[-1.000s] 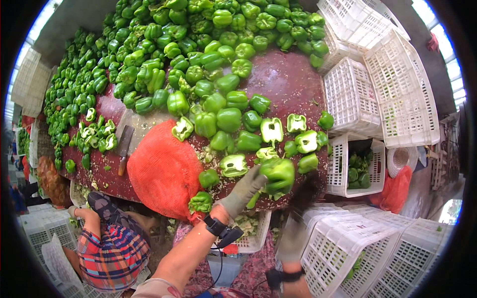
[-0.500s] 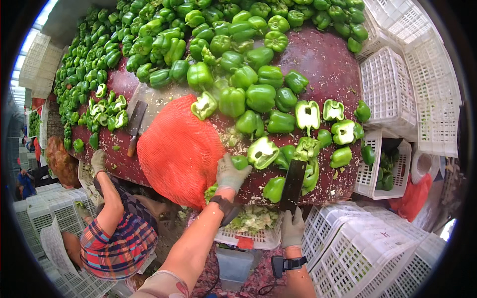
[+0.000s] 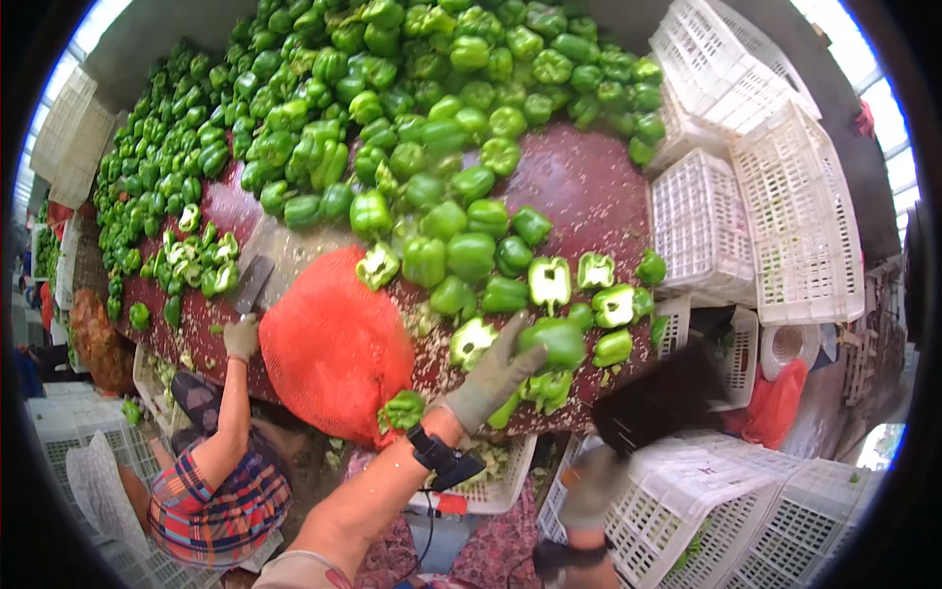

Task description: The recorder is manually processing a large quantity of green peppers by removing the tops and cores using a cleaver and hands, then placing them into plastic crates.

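My left hand [image 3: 488,381], in a pale glove, has its fingers closed round a whole green bell pepper [image 3: 551,344] above the near edge of the dark red table. Low on the right, my gloved right hand [image 3: 595,488] grips a cleaver [image 3: 655,401]; its broad dark blade is smeared by motion. Cut-open peppers with pale insides lie around my left hand, among them a pepper half [image 3: 473,342] beside its fingers and a pepper half [image 3: 549,283] farther off. Left of my forearm sits a bulging red mesh bag [image 3: 339,344].
A large heap of bell peppers [image 3: 324,88] covers the far table. White plastic crates [image 3: 702,221] stand along the right; another crate [image 3: 520,471] with trimmings is below the edge. At left, a co-worker's gloved hand [image 3: 241,337] holds another cleaver [image 3: 254,285].
My left hand has moved right and taken hold of a pepper. My right hand has swung the cleaver outward to the right, off the table edge. The co-worker's hand has reached the other cleaver.
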Demonstrator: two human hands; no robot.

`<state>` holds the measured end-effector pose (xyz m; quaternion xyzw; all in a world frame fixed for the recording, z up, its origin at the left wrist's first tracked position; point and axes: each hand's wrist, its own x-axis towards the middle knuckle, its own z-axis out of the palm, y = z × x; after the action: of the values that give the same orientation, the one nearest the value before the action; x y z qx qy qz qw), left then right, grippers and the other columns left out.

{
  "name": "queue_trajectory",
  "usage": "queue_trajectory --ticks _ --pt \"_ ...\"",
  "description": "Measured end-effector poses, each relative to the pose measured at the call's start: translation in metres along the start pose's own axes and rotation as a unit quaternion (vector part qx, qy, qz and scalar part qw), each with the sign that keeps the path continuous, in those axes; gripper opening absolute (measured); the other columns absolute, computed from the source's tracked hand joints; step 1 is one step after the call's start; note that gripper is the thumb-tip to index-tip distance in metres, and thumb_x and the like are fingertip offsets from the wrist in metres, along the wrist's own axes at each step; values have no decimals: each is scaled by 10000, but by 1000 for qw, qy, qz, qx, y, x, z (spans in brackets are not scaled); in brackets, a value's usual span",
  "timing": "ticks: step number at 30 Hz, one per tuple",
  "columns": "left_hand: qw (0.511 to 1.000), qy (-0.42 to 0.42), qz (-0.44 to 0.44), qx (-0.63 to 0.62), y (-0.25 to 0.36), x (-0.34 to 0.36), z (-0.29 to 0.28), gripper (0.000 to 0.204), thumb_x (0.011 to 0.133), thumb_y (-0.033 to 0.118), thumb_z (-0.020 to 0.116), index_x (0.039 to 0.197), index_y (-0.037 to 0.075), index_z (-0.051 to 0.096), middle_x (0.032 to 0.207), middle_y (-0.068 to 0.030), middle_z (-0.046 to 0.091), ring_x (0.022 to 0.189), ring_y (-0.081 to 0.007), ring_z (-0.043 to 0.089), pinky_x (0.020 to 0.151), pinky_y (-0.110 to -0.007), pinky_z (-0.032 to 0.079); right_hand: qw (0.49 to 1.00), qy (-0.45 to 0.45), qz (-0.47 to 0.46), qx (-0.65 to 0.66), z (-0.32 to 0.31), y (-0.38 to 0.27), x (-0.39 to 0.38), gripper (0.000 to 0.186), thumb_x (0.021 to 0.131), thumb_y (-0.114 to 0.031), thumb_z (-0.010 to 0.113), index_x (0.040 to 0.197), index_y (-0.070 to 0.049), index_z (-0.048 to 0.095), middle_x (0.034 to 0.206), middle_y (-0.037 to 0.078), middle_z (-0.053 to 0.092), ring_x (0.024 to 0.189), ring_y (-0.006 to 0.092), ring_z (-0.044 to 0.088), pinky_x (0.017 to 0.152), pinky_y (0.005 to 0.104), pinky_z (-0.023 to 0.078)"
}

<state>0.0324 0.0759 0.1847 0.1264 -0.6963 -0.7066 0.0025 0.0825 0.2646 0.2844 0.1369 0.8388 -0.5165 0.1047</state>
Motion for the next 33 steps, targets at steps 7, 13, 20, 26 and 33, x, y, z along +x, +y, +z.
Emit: queue_trajectory --ticks 7,13,20,26,33 --pt "917 300 -256 64 -69 -95 -110 485 935 308 562 1294 -11 495 1324 -229 503 1213 -329 500 1018 -379 397 980 -80 13 -181 66 94 37 355 927 -218 482 1211 -19 555 1007 242 647 921 412 619 801 438 474" --pt "835 171 -321 413 -127 -146 -64 823 731 405 759 1359 31 380 1276 -228 466 1180 -373 481 967 -446 419 986 -65 127 -85 73 152 15 361 927 -206 499 1210 13 549 1015 222 650 916 353 632 812 399 475" --pt "878 176 -314 314 -111 -123 -55 775 682 359 783 1273 22 411 1200 -214 493 1120 -346 507 934 -428 440 993 -46 -28 -103 44 147 16 231 944 -172 529 1136 -48 564 701 -12 520 531 56 446 463 219 366" --pt "861 115 -272 -413 -2 -60 -5 529 870 198 641 1337 57 436 1254 -86 566 1098 -222 583 947 -373 488 997 51 40 47 -8 -12 19 249 943 -154 541 1154 -22 553 719 -5 536 563 44 454 477 209 365" --pt "919 -61 -117 -371 34 -31 15 533 977 357 468 1420 69 399 1381 -68 492 1256 -185 455 1066 -335 339 990 114 -85 -23 2 -46 -11 258 968 -213 433 1042 -7 569 760 138 581 651 253 546 590 334 422"
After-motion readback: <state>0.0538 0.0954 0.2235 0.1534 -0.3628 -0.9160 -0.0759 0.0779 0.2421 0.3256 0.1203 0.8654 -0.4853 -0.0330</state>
